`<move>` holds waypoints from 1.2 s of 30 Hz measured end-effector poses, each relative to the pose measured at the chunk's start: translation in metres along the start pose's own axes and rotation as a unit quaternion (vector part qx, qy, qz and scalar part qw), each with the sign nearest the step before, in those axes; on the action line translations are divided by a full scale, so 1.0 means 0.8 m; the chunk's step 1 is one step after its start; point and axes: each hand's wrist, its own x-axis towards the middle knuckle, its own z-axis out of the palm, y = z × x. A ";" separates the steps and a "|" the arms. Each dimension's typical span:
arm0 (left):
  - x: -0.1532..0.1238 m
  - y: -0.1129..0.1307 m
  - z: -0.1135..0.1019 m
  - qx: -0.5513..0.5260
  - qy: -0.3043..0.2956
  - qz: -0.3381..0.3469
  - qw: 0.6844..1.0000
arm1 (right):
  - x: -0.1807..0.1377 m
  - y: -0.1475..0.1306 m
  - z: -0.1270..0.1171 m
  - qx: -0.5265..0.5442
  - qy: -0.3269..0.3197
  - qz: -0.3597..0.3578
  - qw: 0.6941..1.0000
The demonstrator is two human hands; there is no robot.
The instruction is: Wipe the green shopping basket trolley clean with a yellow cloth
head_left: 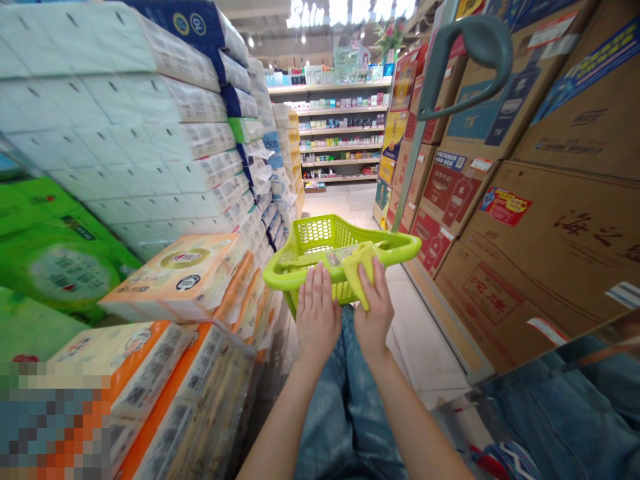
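Observation:
A lime-green plastic shopping basket [295, 277] with perforated walls stands in front of my knees. My left hand [319, 317] rests on its near side, fingers stretched out flat and close together, holding nothing. In my right hand [376, 310] is a yellow-green cloth [361, 263], pressed against the basket's near rim. Part of the cloth hangs down below the rim between my hands. A grey loop handle [467, 67] on a long pole rises at the basket's right corner. The basket's floor is mostly hidden from me.
Stacked white tissue packs [100, 113] line the left, with orange-edged packs [175, 273] close by my left arm. Cardboard cartons [565, 233] are piled along the right. Shelves [345, 130] of small goods stand at the aisle's far end. Another denim-clad leg [575, 407] shows at lower right.

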 end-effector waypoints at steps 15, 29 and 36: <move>0.003 0.001 -0.004 -0.009 -0.008 -0.001 1.000 | 0.012 0.061 -0.017 -0.059 0.041 -0.045 0.996; -0.001 -0.002 0.000 -0.008 0.003 0.010 1.000 | -0.026 -0.004 0.022 -0.050 -0.009 -0.100 0.994; 0.002 0.002 -0.001 -0.018 0.002 -0.005 1.000 | -0.011 0.028 0.005 -0.096 -0.009 -0.142 0.985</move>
